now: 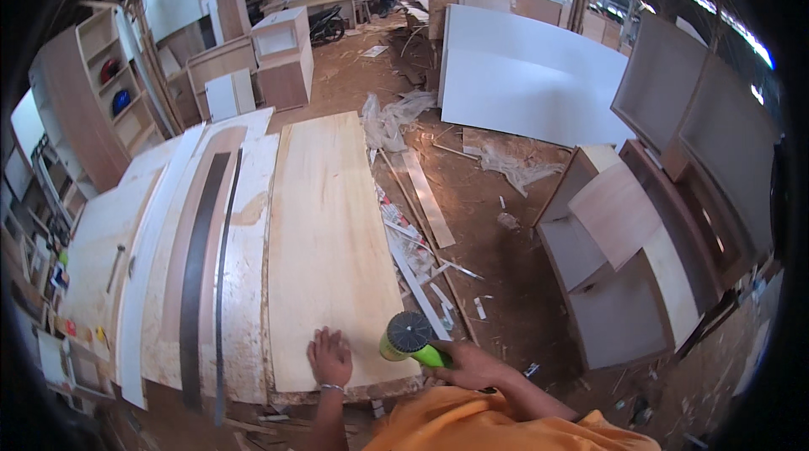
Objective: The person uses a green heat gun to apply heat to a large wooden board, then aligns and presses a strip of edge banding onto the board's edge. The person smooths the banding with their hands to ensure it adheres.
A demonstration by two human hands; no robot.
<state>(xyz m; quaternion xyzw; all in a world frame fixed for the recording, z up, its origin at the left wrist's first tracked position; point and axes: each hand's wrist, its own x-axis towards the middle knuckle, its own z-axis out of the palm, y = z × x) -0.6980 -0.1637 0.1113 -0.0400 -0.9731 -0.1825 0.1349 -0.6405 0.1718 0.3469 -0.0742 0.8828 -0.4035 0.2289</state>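
A long pale plywood panel (324,224) lies lengthwise on the workbench before me. My left hand (329,358) rests palm down near its front end, fingers spread. Just beyond the panel's front right corner, my right hand (474,367) is closed round the bright green handle of a hand tool (408,335). The tool has a round yellow-green body and a black ribbed disc on top; its exact kind cannot be made out. It sits over the panel's right edge, and whether it touches the wood is unclear.
Left of the panel lie a dark strip (202,274), a thin black strip (227,257), a long white strip (156,266) and a hammer (115,268). Offcuts (430,198) and plastic sheeting (396,118) litter the floor. Unfinished cabinets (615,282) and a large white panel (539,68) stand rightward.
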